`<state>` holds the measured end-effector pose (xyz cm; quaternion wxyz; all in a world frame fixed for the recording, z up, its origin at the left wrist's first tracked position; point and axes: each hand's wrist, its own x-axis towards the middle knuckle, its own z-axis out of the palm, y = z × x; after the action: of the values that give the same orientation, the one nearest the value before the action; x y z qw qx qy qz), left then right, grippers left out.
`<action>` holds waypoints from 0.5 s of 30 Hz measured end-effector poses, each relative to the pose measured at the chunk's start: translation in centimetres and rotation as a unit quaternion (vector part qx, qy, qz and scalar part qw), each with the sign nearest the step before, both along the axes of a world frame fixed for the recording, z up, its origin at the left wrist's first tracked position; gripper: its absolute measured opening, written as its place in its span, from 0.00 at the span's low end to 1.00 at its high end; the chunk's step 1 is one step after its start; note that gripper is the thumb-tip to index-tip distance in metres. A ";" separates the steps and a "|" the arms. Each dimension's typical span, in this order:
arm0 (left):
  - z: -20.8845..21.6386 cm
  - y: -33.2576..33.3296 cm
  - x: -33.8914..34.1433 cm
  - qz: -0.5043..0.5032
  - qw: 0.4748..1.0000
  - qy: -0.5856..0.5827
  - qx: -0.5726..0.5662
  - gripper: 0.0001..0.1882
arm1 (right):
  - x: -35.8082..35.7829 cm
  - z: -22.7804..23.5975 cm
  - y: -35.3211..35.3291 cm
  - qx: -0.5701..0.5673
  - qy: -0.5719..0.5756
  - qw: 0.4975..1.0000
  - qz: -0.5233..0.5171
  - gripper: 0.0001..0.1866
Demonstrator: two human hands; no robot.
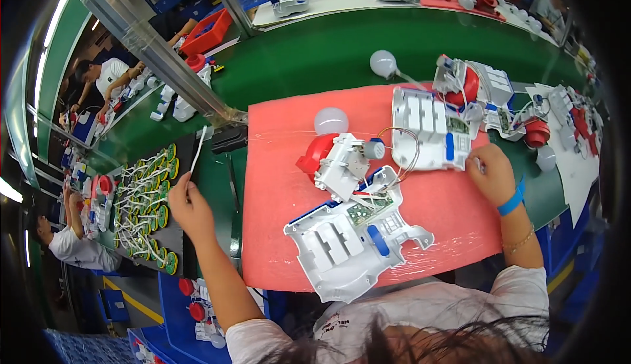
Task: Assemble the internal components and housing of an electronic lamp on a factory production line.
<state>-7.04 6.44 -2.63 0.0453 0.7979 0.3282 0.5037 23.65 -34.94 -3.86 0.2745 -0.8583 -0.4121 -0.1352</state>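
My left hand [190, 207] is closed in a pinch on a thin white wire [199, 150], which points upward beside a dark board of round green-and-yellow parts [152, 206]. My right hand [491, 174], with a blue band at its wrist, has curled fingers at the lower right corner of a white plastic housing [420, 124]. Between the hands lies another white housing half [342, 249], with a green circuit board and blue piece inside. Wires link it to a white mechanism [343, 165] with a red cup [317, 156]. A frosted white globe [330, 121] sits just behind.
A pink foam mat [273, 232] covers the bench in front of me. More housings with red cups [537, 132] crowd the right side. Another globe [382, 63] rests on the green surface beyond. A metal post [151, 48] rises at left. Other people work along neighbouring benches.
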 end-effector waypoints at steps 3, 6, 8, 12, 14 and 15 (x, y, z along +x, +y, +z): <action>3.7 -5.3 0.0 -0.100 0.994 -0.014 -0.030 0.09 | -1.3 0.4 -3.3 -0.008 0.068 0.998 0.012 0.06; 6.6 -10.8 -0.2 -0.188 0.982 0.029 -0.015 0.09 | -3.3 3.1 -2.3 0.126 -0.084 0.988 -0.004 0.07; 8.7 -13.9 -0.5 -0.228 0.968 0.106 0.019 0.12 | -5.6 5.5 -0.9 0.138 -0.003 0.983 0.117 0.11; 9.9 -16.5 2.2 -0.323 0.929 0.165 0.074 0.15 | -8.8 8.8 5.9 0.022 0.106 0.943 0.315 0.13; 10.2 -17.2 2.8 -0.350 0.919 0.167 0.069 0.14 | -8.8 7.0 8.5 0.012 0.115 0.936 0.333 0.13; 10.4 -17.5 2.9 -0.376 0.908 0.173 0.064 0.14 | -8.7 5.7 9.5 -0.002 0.125 0.916 0.381 0.13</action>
<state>-4.12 -11.03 7.80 0.1228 0.9379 -0.0260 0.3235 14.93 -25.43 1.84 0.3524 -0.6471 -0.6702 0.0887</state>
